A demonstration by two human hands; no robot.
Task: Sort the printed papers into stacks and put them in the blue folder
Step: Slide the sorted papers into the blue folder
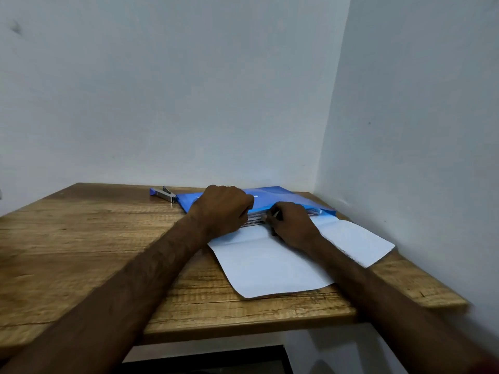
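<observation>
Wooden worktop carries one grey metal stapler at its far edge. Just right of it lies one blue plastic folder, with one stack of printed papers at its mouth. Two hands meet there: the left hand curls round the stack, the right hand pinches its edges. White loose sheets spread beneath the right arm; I cannot tell their count.

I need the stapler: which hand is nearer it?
The left hand, gripping the papers at the blue folder's end beside the stapler; the right hand lies farther off.
</observation>
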